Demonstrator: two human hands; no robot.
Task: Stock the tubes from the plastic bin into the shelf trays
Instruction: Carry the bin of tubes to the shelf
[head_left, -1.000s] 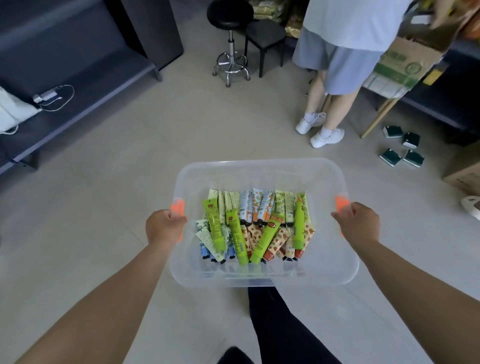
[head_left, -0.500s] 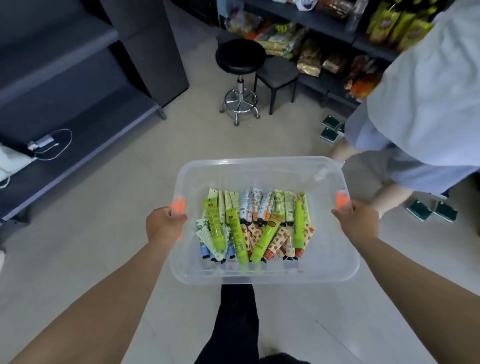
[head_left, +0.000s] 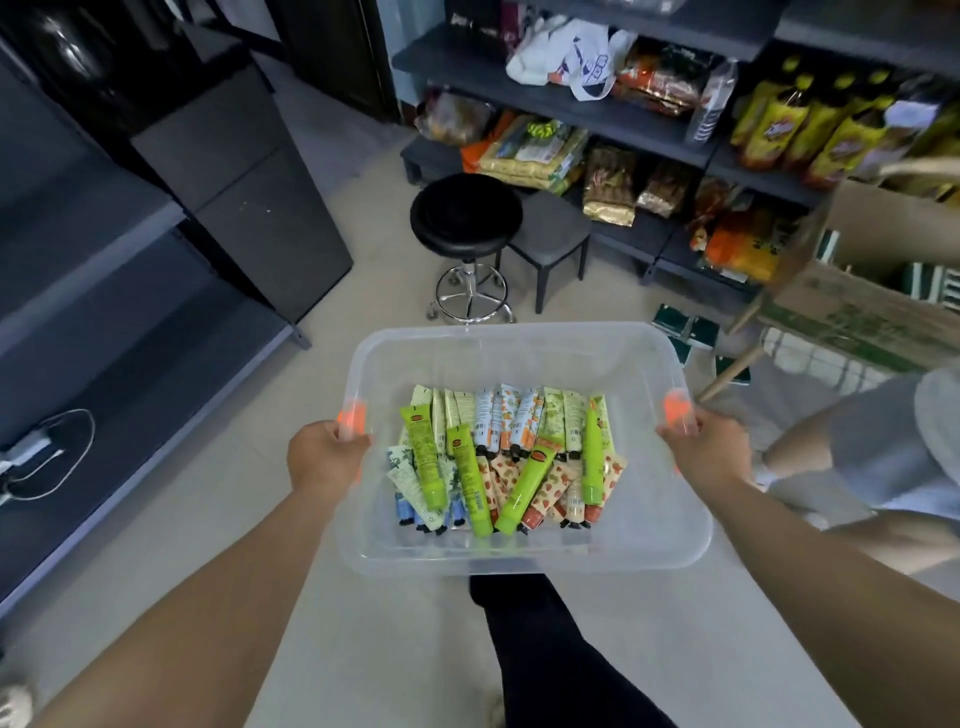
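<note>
I carry a clear plastic bin (head_left: 524, 338) at waist height over the floor. My left hand (head_left: 324, 457) grips its left rim by the orange handle clip. My right hand (head_left: 709, 449) grips the right rim by the other orange clip. Several tubes (head_left: 506, 457) lie side by side on the bin's bottom: bright green ones on top, white, pale green and strawberry-patterned ones beneath. Dark shelves (head_left: 618, 122) with snack bags stand ahead on the right; no shelf trays show.
A black round stool (head_left: 466, 218) and a small grey stool (head_left: 553, 236) stand just ahead. Dark shelving (head_left: 104, 291) runs along the left with a cable on it. Another person (head_left: 893, 457) with a cardboard box (head_left: 862, 291) is close on my right.
I have walked forward and the view has tilted up. The stools and stocked shelves are nearer, and the other person has slid to the right edge. My grip on the bin is unchanged.
</note>
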